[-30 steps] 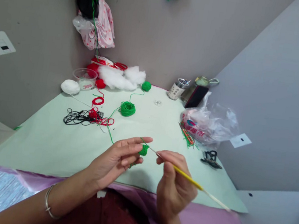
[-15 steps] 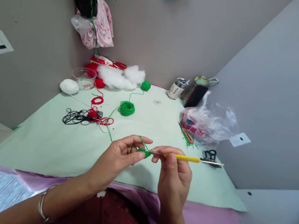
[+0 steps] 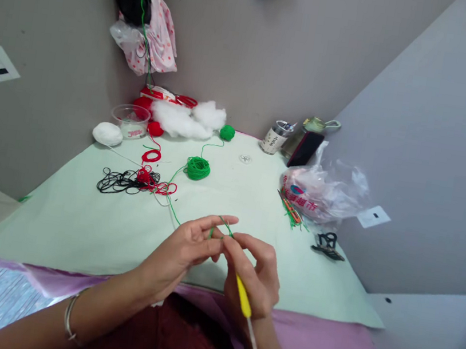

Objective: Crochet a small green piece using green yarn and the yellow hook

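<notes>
Thumb and fingers of my left hand pinch a small green crochet piece, now almost wholly hidden by fingers. Green yarn runs over the raised left index finger and down to the joined fingertips. My right hand is closed round a crochet hook with a yellow handle; its metal rear end slants down toward my body. The right thumb and index fingertip meet the left fingertips at the work, and the hook's front tip is hard to make out. A wound ball of green yarn lies beyond my left hand.
Left on the table are tangled black cord, red yarn, a white yarn ball, a clear tub and white stuffing. At right stand a can, a plastic bag and a black claw clip.
My right hand has swung the hook from level, pointing right, to slanting down toward me. Its fingertips have come left onto the work, covering the green piece that showed before.
</notes>
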The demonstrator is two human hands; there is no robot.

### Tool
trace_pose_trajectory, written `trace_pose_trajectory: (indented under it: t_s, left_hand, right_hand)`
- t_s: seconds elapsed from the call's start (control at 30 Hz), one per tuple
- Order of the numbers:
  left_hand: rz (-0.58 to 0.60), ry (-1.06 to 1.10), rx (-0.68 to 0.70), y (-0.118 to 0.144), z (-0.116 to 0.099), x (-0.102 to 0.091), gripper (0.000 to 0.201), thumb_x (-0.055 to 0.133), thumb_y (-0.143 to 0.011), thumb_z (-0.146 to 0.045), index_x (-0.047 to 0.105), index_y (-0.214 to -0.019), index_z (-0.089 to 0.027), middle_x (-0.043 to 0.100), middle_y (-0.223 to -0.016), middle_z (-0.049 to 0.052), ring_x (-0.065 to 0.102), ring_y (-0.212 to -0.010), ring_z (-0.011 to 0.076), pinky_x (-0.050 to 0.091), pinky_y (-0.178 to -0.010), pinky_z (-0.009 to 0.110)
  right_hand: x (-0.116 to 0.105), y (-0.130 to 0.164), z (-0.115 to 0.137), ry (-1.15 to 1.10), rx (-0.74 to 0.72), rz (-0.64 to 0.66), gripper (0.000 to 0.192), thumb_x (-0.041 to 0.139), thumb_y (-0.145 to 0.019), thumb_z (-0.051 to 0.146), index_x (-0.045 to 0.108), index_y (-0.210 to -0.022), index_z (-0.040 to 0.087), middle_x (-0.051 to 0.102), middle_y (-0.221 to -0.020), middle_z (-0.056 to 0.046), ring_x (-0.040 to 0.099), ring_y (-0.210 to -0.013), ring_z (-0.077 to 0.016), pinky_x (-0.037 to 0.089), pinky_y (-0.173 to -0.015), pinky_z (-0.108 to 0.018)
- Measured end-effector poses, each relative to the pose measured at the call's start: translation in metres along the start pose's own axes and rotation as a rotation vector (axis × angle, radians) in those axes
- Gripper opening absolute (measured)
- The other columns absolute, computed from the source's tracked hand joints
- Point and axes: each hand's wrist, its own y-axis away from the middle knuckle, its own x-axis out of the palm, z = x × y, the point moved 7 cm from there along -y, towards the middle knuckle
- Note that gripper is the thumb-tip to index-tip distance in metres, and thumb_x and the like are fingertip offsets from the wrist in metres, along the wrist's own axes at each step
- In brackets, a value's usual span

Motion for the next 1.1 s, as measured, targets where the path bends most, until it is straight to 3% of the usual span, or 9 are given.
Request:
trace_pose_trajectory:
  t_s: [0.13, 0.23, 0.33, 0.43, 0.57, 0.67, 0.8, 0.93, 1.1]
  left_hand:
    - [0.047, 0.148, -0.047, -0.003, -0.003, -0.001, 0.039, 0.089, -0.081, -0.032, 0.083, -0.118, -0.022, 0.059, -0.082, -0.004, 0.039, -0.059, 0.0039, 0.044, -0.076, 0.022]
    - [0.043, 0.090, 0.020, -0.002, -0.009, 0.000, 0.040, 0.089, -0.080, -0.029, 0.083, -0.119, -0.025, 0.065, -0.091, 0.000, 0.055, -0.083, 0.0111, 0.043, -0.079, 0.022]
    - [-0.018, 0.006, 0.096, 0.001, -0.012, 0.001, 0.040, 0.089, -0.082, -0.030, 0.082, -0.121, -0.028, 0.070, -0.100, 0.001, 0.056, -0.096, 0.0150, 0.043, -0.086, 0.024]
    - [-0.085, 0.008, 0.130, 0.001, -0.009, 0.000, 0.042, 0.091, -0.080, -0.031, 0.082, -0.121, -0.027, 0.070, -0.097, 0.001, 0.058, -0.096, 0.0157, 0.044, -0.090, 0.025]
    - [-0.019, 0.159, -0.005, -0.003, 0.004, 0.004, 0.042, 0.092, -0.079, -0.031, 0.083, -0.118, -0.021, 0.066, -0.081, -0.002, 0.048, -0.066, 0.0070, 0.047, -0.084, 0.024]
    - [0.036, 0.255, -0.100, -0.005, 0.009, 0.006, 0.037, 0.091, -0.079, -0.028, 0.084, -0.113, -0.017, 0.050, -0.063, -0.009, 0.026, -0.051, 0.0032, 0.050, -0.085, 0.025]
    - [0.011, 0.194, -0.014, -0.004, 0.000, 0.004, 0.036, 0.090, -0.080, -0.024, 0.084, -0.115, -0.020, 0.054, -0.064, -0.008, 0.037, -0.054, 0.0047, 0.050, -0.086, 0.027]
    - [0.014, 0.014, 0.078, 0.000, -0.007, 0.008, 0.031, 0.087, -0.084, -0.026, 0.084, -0.115, -0.025, 0.070, -0.086, -0.002, 0.056, -0.073, 0.0101, 0.045, -0.080, 0.026]
    - [0.014, -0.020, 0.096, 0.003, -0.011, 0.006, 0.025, 0.079, -0.091, -0.031, 0.083, -0.115, -0.024, 0.074, -0.093, 0.002, 0.059, -0.080, 0.0138, 0.044, -0.087, 0.030]
  right_hand:
    - [-0.006, -0.008, -0.021, -0.369, 0.343, -0.114, 0.027, 0.054, -0.104, 0.011, 0.076, -0.110, 0.025, 0.074, -0.091, -0.003, 0.068, -0.079, -0.0173, 0.056, -0.068, -0.032]
    - [-0.002, -0.015, -0.027, -0.566, 0.485, -0.122, 0.025, 0.054, -0.105, 0.016, 0.077, -0.101, 0.026, 0.073, -0.087, -0.001, 0.064, -0.072, -0.0149, 0.054, -0.063, -0.029]
    - [0.004, -0.015, -0.025, -0.491, 0.461, -0.034, 0.025, 0.056, -0.104, 0.013, 0.077, -0.106, 0.026, 0.076, -0.093, -0.002, 0.069, -0.080, -0.0154, 0.057, -0.068, -0.029]
    - [0.003, -0.009, -0.014, -0.245, 0.259, 0.010, 0.031, 0.061, -0.099, 0.005, 0.076, -0.117, 0.026, 0.076, -0.101, -0.004, 0.072, -0.091, -0.0169, 0.060, -0.077, -0.030]
    - [0.003, -0.003, -0.001, -0.053, 0.035, 0.015, 0.038, 0.066, -0.095, 0.001, 0.076, -0.124, 0.024, 0.075, -0.115, -0.010, 0.072, -0.102, -0.0200, 0.060, -0.082, -0.032]
    - [-0.004, -0.005, -0.017, -0.221, 0.250, -0.068, 0.030, 0.062, -0.099, 0.005, 0.078, -0.114, 0.025, 0.076, -0.099, -0.005, 0.071, -0.089, -0.0177, 0.059, -0.076, -0.031]
    - [-0.004, -0.004, -0.036, -0.553, 0.559, -0.164, 0.023, 0.058, -0.104, 0.016, 0.078, -0.099, 0.025, 0.072, -0.085, -0.001, 0.063, -0.071, -0.0138, 0.053, -0.064, -0.028]
    - [0.005, -0.004, -0.034, -0.571, 0.582, -0.073, 0.018, 0.063, -0.102, 0.021, 0.080, -0.101, 0.025, 0.076, -0.093, -0.003, 0.067, -0.080, -0.0166, 0.055, -0.070, -0.030]
    - [0.009, 0.000, -0.041, -0.684, 0.655, -0.104, 0.019, 0.060, -0.105, 0.025, 0.078, -0.099, 0.025, 0.078, -0.092, -0.002, 0.065, -0.072, -0.0137, 0.055, -0.067, -0.027]
